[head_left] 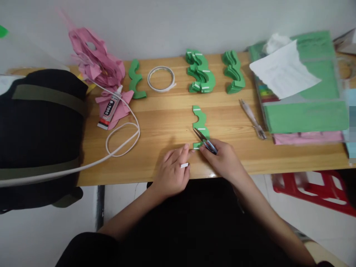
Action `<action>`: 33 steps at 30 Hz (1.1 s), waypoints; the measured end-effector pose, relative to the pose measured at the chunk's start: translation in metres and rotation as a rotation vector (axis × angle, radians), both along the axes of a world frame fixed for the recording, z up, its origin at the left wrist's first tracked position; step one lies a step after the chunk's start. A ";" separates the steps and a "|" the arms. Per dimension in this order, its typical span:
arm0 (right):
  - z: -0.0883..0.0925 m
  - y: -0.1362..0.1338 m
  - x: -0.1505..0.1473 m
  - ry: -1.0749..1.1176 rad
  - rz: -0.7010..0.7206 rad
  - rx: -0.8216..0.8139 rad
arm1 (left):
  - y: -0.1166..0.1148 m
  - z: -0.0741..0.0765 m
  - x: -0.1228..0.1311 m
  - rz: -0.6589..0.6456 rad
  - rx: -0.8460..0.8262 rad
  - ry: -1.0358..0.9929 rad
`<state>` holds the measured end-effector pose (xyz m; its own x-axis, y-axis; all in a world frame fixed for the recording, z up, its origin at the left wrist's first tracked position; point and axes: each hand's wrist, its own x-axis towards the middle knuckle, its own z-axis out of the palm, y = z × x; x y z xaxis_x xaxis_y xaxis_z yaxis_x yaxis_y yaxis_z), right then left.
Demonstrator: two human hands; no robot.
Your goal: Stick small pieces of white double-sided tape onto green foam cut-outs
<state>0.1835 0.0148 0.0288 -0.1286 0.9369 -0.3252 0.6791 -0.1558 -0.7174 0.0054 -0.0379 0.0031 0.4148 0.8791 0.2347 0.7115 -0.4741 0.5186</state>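
A wavy green strip (201,118) lies on the table in front of me, with short white tape pieces across it. My right hand (222,157) is closed around small scissors (207,141), whose dark blades point up and left over the strip. Just left of the strip's near end is my left hand (174,170), its index fingertip close to that end. A short piece of white tape (184,165) shows at its thumb and index finger, which are drawn together. Whether the tape is pinched or only stuck to the skin is hard to see.
Behind stand stacked green wavy pieces (201,72), another stack (233,72), a tape roll (161,78) and a single green piece (136,79). Left are a glue tube (110,108), pink pieces (94,55), a white cable (122,142) and a black bag (41,137). Right are a pen (252,118) and green sheets (306,116).
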 end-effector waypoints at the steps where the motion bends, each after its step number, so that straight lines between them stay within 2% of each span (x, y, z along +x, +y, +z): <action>1: 0.000 0.000 -0.001 -0.009 -0.003 -0.001 | 0.000 0.000 0.000 0.000 -0.003 -0.006; 14: -0.004 -0.005 -0.005 -0.114 -0.005 0.015 | -0.001 0.002 0.001 -0.034 0.022 0.055; 23: -0.005 -0.005 -0.016 -0.301 -0.062 0.044 | -0.001 -0.004 0.005 0.014 0.179 0.152; 29: -0.002 0.004 0.004 -0.374 -0.147 0.100 | -0.002 -0.005 0.005 0.027 0.117 0.148; 33: 0.001 0.006 0.025 -0.252 -0.194 0.084 | 0.000 0.001 0.001 0.010 -0.026 0.005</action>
